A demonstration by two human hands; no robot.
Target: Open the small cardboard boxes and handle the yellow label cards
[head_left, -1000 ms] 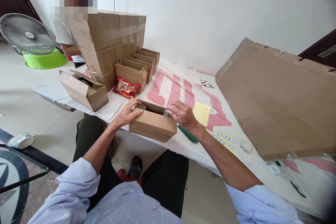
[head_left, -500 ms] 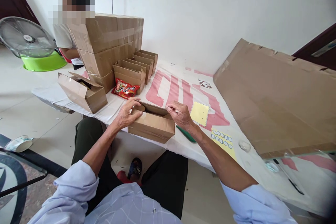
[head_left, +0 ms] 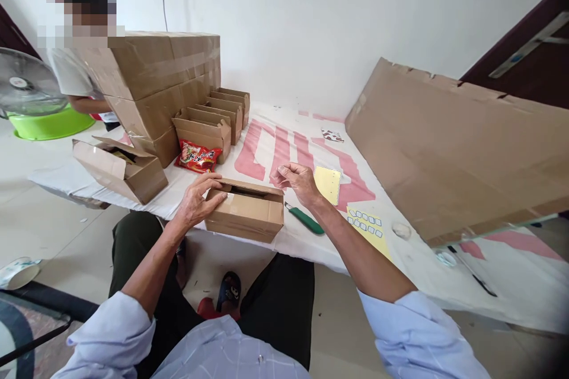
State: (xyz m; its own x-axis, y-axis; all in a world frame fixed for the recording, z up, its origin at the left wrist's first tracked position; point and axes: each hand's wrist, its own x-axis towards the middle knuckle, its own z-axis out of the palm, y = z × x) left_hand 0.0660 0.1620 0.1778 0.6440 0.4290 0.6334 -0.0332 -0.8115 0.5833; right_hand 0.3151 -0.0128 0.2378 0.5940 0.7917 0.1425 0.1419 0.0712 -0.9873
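Note:
A small cardboard box (head_left: 244, 213) lies on its side at the table's near edge, with a narrow gap showing along its top flap. My left hand (head_left: 200, 198) grips its left end, fingers over the back edge and thumb on the front. Just behind the box's right end is my right hand (head_left: 300, 182), apart from the box. Its thumb and fingers are pinched together; whatever they hold, if anything, is too small to make out. A green-handled utility knife (head_left: 306, 219) lies on the cloth to the right of the box.
A red noodle packet (head_left: 198, 156) leans by several open boxes (head_left: 207, 130). An opened box (head_left: 122, 172) stands left, before stacked cartons (head_left: 151, 71) with a person behind. Yellow sticker sheets (head_left: 328, 185) lie right, near a large cardboard sheet (head_left: 457, 148).
My right hand has lifted away from the box's right end. The box's gap looks narrower. The view has shifted right, and the whole knife now shows.

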